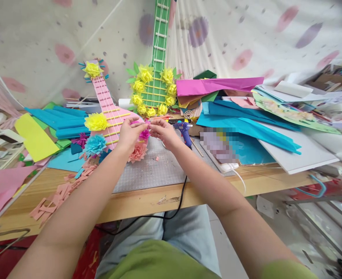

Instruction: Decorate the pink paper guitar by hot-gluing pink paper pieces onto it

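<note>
My left hand (129, 133) and my right hand (165, 132) meet just above the cutting mat, fingertips pinched together on a small magenta paper flower (144, 133). The fingers cover part of it. Behind my left hand leans a pink paper guitar (110, 104) with white strings and yellow bars. On its body are a yellow paper flower (96, 121), a blue paper flower (95, 145) and a coral paper flower (137, 152). A blue glue gun (185, 134) stands just right of my right hand.
A green paper guitar (159, 50) ringed with yellow flowers stands behind. Blue crepe paper (255, 130) and other sheets are heaped at right, beside a phone (219, 147). Coral paper scraps (63, 192) lie at left. The black cord (175, 215) hangs over the table edge.
</note>
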A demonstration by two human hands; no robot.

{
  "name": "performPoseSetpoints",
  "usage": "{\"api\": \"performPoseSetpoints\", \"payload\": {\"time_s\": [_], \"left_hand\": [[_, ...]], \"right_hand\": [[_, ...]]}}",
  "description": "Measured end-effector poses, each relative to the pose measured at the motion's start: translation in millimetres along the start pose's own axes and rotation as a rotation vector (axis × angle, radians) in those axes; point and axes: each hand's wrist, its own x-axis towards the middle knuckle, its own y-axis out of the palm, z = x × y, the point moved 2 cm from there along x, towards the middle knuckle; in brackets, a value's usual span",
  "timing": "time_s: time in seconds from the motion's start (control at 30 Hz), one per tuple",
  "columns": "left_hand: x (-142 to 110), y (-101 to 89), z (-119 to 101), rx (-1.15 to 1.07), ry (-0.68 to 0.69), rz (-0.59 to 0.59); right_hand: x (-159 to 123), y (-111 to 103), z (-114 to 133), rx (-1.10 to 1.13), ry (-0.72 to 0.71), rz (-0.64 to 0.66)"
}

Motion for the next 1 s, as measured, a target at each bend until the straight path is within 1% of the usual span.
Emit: {"api": "performPoseSetpoints", "payload": {"time_s": [0.1,0.17,0.3,0.43,0.5,0.57,0.6,0.67,0.73,0.77,0.83,0.9,1.0], "left_hand": [[-1,3.1,4,-0.035,0.018,-0.072],[-1,5.1,6,-0.047,0.022,-0.093],[0,8.0,5,-0.037,0.024,-0.088],[5,5.4,2,0.018,0.021,-0.042],[11,0.0,4,0.073,0.047,-0.008],[20,-6.6,7,0.169,0.123,0.047],[24,-9.3,8,0.241,0.185,0.095],[30,-11.6,11,0.42,0.315,0.236],[30,-10.6,13,0.61,0.402,0.365],[29,-9.6,13,0.695,0.426,0.406],[24,-8.2,13,0.832,0.45,0.44],[18,-8.7,12,0.923,0.474,0.456],[9,-14.7,16,0.999,0.56,0.496]], "right_hand": [[-2,2,-7,0.121,0.003,-0.044],[-3,5,-10,0.185,0.005,-0.091],[1,11,-8,0.233,-0.02,-0.219],[8,11,-2,0.177,-0.077,-0.249],[12,5,2,0.112,-0.113,-0.252],[15,-4,6,0.005,-0.119,-0.25],[16,-10,7,-0.058,-0.108,-0.249],[19,-21,10,-0.177,-0.065,-0.236],[22,-29,11,-0.265,-0.027,-0.195],[24,-32,12,-0.303,-0.014,-0.167],[27,-36,13,-0.395,0.0,-0.11],[31,-37,16,-0.531,-0.011,-0.068],[36,-33,22,-0.781,-0.081,0.027]]}}
